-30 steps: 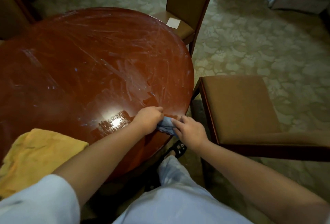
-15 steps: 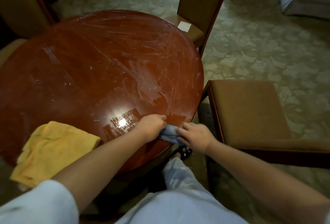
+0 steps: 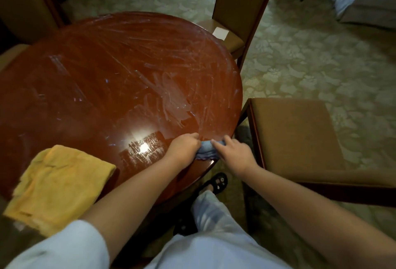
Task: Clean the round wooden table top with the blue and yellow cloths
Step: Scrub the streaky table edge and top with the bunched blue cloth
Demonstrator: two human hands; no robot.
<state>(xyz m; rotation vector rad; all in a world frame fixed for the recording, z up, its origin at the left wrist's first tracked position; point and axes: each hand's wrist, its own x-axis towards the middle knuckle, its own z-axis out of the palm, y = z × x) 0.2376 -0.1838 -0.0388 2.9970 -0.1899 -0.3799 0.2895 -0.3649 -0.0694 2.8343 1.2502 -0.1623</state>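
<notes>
Head cam: your left hand (image 3: 184,147) is clenched around one end of the blue cloth (image 3: 206,150), and your right hand (image 3: 234,154) pinches the other end, right at the near right edge of the round table (image 3: 107,80). The yellow cloth (image 3: 57,185) lies on the near left edge, half hanging off, so I'd guess a nudge from your forearm could drop it. The bunched blue cloth might just smear more. The top is glossy red-brown and streaky, with glare near your hands. Padded chairs (image 3: 293,133) sit around it on patterned carpet (image 3: 310,58).
</notes>
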